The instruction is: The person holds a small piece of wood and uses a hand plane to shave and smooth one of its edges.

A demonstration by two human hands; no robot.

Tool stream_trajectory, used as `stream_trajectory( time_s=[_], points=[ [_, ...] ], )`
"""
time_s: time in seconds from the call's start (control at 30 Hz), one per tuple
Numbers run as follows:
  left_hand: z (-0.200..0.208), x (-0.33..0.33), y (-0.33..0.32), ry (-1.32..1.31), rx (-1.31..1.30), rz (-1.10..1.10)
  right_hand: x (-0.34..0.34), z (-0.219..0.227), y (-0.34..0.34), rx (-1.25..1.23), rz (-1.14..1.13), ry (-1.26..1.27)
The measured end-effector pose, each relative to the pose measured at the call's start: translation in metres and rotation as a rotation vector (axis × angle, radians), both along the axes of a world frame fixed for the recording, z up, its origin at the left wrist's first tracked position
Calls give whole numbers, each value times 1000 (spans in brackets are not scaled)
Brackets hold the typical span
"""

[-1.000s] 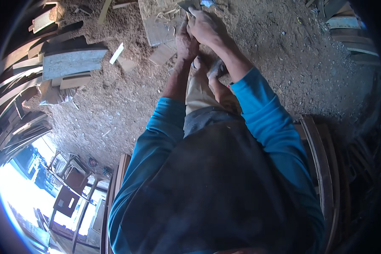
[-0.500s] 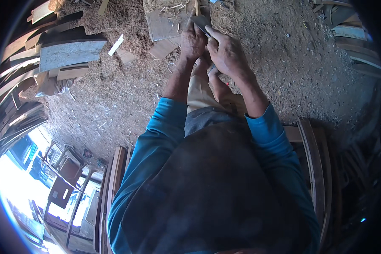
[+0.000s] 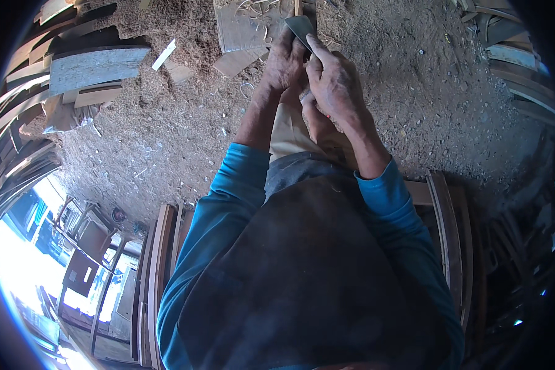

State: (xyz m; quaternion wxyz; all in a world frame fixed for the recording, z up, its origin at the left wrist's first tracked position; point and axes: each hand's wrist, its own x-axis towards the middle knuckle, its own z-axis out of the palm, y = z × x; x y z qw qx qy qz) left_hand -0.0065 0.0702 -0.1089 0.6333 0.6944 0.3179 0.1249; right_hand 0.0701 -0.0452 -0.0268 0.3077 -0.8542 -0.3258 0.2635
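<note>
My right hand (image 3: 336, 83) is closed around the handle of a broad, dark-bladed knife (image 3: 298, 26). The handle itself is hidden by the fingers. The blade slants up and left, its face lying across the end of my left hand (image 3: 282, 66). That hand is closed on a narrow pale wooden stick (image 3: 298, 7), whose far part runs out at the top edge of the picture. Both hands are close together above my legs. Beyond them a flat wooden board (image 3: 234, 34) lies on the ground, with thin curled wood shavings (image 3: 257, 7) on it.
A loose plank piece (image 3: 237, 61) and a white strip (image 3: 164, 54) lie on the dirt floor (image 3: 185, 129). Stacked planks (image 3: 95, 69) line the left, more boards (image 3: 515, 58) the far right. Long timbers (image 3: 443, 222) stand beside me. A wooden frame (image 3: 83, 271) is lower left.
The view has shifted slightly. The blade's face has turned a little and shows lighter now. Both hands keep their grip and remain close together.
</note>
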Motion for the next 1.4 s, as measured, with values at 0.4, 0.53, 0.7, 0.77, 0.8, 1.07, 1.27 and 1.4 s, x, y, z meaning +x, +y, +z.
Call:
stream_trajectory(
  time_s=[0.4, 0.53, 0.7, 0.77, 0.8, 1.07, 1.27, 1.4],
  points=[
    [-5, 8, -4, -55, 80, 32, 24, -8, 20, -13, 69, -88],
    [-3, 8, -7, 8, 92, 11, 19, 1, 15, -124, 75, -31],
    [7, 12, -13, -100, 35, 79, 24, -15, 27, -98, 51, -110],
    [-8, 10, -12, -152, 209, 62, 32, -18, 48, -126, 24, -96],
    [-21, 10, -10, -139, 357, 54, 44, -29, 55, -59, 44, -158],
    [9, 17, -18, 140, 132, 104, 23, -5, 1, 31, 80, -181],
    [8, 24, -29, -1, 378, 163, 41, -25, 27, 10, 86, -169],
    [6, 25, -25, 137, 281, 115, 57, -18, 38, -1, 104, -124]
  ],
)
